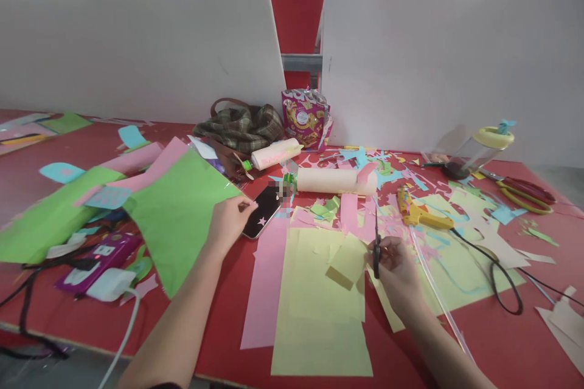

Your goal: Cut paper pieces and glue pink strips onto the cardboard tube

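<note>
My left hand (232, 220) is closed, thumb and fingers pressed together at the left edge of a dark-screened phone (260, 214). Whatever those fingers hold, if anything, is too small to make out. On the phone's screen lies a small pink paper star (261, 221). My right hand (398, 264) grips a pair of scissors (376, 246), blades pointing away from me. Below and between my hands are yellow paper sheets (319, 322), with a folded yellow piece (347, 262) on top and a pink strip (262, 310) along the left.
Beyond the phone lie two paper-wrapped bottles (335, 181) (276, 154). A yellow glue gun (422, 213) with a black cord lies right, near red-and-yellow-handled tools (524, 191) and a clear cup (483, 146). Green paper (182, 206), a purple box (98, 262) and a white charger (109, 284) occupy the left.
</note>
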The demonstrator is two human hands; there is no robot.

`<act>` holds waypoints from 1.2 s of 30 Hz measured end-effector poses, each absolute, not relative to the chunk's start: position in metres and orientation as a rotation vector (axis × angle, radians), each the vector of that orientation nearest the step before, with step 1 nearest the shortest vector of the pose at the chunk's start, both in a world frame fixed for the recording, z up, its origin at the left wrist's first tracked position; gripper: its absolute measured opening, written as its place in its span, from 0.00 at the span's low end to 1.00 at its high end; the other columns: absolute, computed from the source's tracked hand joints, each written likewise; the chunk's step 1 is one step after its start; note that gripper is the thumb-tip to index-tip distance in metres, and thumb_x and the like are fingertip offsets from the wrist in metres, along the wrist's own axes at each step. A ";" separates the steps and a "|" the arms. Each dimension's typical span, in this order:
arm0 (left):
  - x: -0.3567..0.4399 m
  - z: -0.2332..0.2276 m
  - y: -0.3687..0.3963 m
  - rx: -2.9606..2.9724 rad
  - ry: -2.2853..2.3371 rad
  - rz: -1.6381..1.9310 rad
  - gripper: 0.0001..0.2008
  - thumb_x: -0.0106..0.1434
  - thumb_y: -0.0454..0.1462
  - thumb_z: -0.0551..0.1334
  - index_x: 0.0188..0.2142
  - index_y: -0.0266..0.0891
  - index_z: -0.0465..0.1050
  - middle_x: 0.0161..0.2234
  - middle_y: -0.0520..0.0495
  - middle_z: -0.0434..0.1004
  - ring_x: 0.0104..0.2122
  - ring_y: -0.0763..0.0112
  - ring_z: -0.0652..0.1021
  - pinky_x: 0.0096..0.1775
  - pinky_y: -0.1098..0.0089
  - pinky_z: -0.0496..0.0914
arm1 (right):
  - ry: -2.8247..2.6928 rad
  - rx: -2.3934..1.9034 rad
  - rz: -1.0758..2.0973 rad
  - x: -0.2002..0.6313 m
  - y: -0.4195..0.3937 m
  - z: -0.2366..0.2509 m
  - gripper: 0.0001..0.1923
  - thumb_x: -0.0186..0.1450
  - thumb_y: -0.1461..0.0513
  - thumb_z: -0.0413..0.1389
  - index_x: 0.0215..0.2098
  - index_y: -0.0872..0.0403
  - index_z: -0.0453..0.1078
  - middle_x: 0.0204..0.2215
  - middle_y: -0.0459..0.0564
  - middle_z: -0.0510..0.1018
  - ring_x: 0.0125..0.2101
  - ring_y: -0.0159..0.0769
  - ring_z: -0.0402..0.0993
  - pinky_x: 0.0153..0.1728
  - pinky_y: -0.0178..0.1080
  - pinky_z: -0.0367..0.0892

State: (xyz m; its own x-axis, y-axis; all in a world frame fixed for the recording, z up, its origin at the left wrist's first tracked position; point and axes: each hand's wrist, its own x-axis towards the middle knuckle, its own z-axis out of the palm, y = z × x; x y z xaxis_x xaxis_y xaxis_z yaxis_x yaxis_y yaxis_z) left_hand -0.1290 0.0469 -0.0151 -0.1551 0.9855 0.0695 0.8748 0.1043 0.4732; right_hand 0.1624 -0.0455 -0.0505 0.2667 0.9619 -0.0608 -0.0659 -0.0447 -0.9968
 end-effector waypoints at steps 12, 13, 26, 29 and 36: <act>-0.026 -0.018 -0.015 1.665 1.216 0.602 0.07 0.51 0.38 0.57 0.27 0.42 0.73 0.28 0.49 0.76 0.28 0.69 0.74 0.31 0.70 0.67 | -0.949 -1.353 0.977 0.164 -0.045 -0.052 0.15 0.46 0.64 0.59 0.27 0.50 0.56 0.25 0.44 0.67 0.25 0.30 0.64 0.24 0.33 0.60; -0.023 -0.020 -0.016 1.640 1.213 0.589 0.06 0.51 0.39 0.58 0.27 0.41 0.72 0.26 0.50 0.75 0.27 0.70 0.74 0.30 0.71 0.67 | -0.955 -1.350 0.974 0.163 -0.045 -0.051 0.15 0.46 0.64 0.59 0.27 0.50 0.56 0.26 0.44 0.67 0.26 0.31 0.64 0.24 0.33 0.60; -0.019 -0.033 -0.019 1.445 1.083 0.570 0.04 0.47 0.38 0.62 0.23 0.41 0.75 0.41 0.45 0.70 0.39 0.66 0.72 0.37 0.68 0.68 | -0.967 -1.332 1.034 0.162 -0.047 -0.044 0.16 0.46 0.66 0.59 0.27 0.50 0.56 0.27 0.44 0.67 0.27 0.31 0.63 0.26 0.33 0.59; -0.014 -0.034 -0.023 1.360 1.066 0.483 0.07 0.49 0.40 0.61 0.24 0.39 0.75 0.28 0.46 0.75 0.31 0.67 0.74 0.32 0.69 0.68 | -0.961 -1.318 1.062 0.162 -0.048 -0.046 0.16 0.46 0.66 0.59 0.28 0.50 0.56 0.27 0.43 0.67 0.26 0.30 0.63 0.25 0.33 0.59; -0.009 -0.033 -0.025 1.280 1.123 0.538 0.06 0.48 0.38 0.62 0.24 0.37 0.73 0.26 0.48 0.75 0.29 0.70 0.74 0.32 0.71 0.67 | -1.016 -1.303 1.046 0.163 -0.049 -0.053 0.15 0.48 0.67 0.57 0.30 0.50 0.55 0.28 0.45 0.66 0.26 0.30 0.63 0.25 0.33 0.59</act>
State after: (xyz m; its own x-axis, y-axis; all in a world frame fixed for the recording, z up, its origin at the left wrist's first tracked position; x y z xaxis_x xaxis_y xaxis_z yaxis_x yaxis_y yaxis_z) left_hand -0.0089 -0.0250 -0.0331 0.4102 0.8413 -0.3521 0.2526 0.2662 0.9302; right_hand 0.1628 -0.0490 -0.0533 0.2349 0.9720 -0.0086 -0.0198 -0.0041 -0.9998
